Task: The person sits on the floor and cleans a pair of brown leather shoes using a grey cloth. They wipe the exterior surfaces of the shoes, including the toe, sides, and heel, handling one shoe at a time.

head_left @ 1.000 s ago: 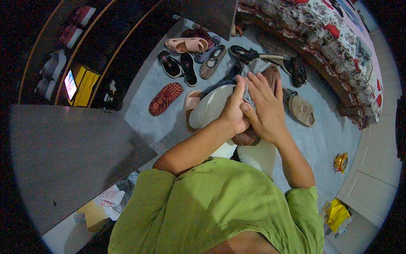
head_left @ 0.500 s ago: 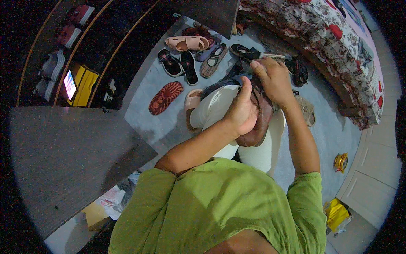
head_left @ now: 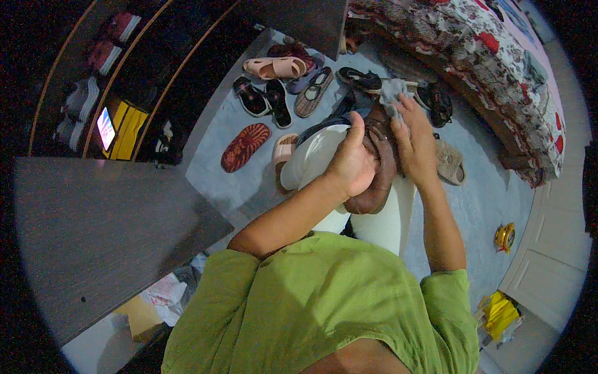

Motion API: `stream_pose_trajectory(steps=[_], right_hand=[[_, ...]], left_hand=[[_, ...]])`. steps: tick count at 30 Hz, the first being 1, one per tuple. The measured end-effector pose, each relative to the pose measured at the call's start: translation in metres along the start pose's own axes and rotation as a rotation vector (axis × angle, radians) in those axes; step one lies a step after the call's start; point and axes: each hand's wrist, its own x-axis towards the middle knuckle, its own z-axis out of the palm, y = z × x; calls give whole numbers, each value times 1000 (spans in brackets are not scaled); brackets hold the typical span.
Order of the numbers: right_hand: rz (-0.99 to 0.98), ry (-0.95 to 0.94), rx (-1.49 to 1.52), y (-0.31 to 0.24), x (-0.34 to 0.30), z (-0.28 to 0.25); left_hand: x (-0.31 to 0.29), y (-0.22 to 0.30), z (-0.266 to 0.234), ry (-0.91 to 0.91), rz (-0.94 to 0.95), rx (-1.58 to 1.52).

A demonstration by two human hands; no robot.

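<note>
A brown leather sandal [head_left: 372,196] lies over my lap, its rounded end toward me. My left hand [head_left: 354,163] grips its left side with the thumb pointing up; the other fingers are mostly hidden by the shoe. At the sandal's far right side, my right hand [head_left: 416,140] holds a crumpled grey cloth [head_left: 392,92] at its fingertips. Whether the cloth touches the sandal I cannot tell.
Several shoes lie on the grey floor ahead, among them black slippers [head_left: 278,103], a red-brown patterned slipper [head_left: 246,147] and a beige slipper [head_left: 450,163]. An open shelf [head_left: 106,81] stands left, with a dark panel [head_left: 118,230] nearer. A bed [head_left: 498,81] is at right.
My right hand has swung to the right and turned, so the grey cloth at its fingertips now shows. My left hand and the sandal have barely shifted.
</note>
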Motion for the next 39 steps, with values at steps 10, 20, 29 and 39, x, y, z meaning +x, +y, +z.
stream_pose_trajectory(steps=[10, 20, 29, 39], right_hand=[[-49, -95, -156, -31, -35, -14], [13, -142, 15, 13, 31, 1], [361, -560, 25, 41, 89, 14], [357, -128, 434, 45, 57, 15]], left_hand=[[-5, 4, 7, 16, -20, 8], [3, 0, 4, -5, -22, 1], [7, -1, -3, -6, -89, 13], [7, -3, -7, -15, -66, 23]])
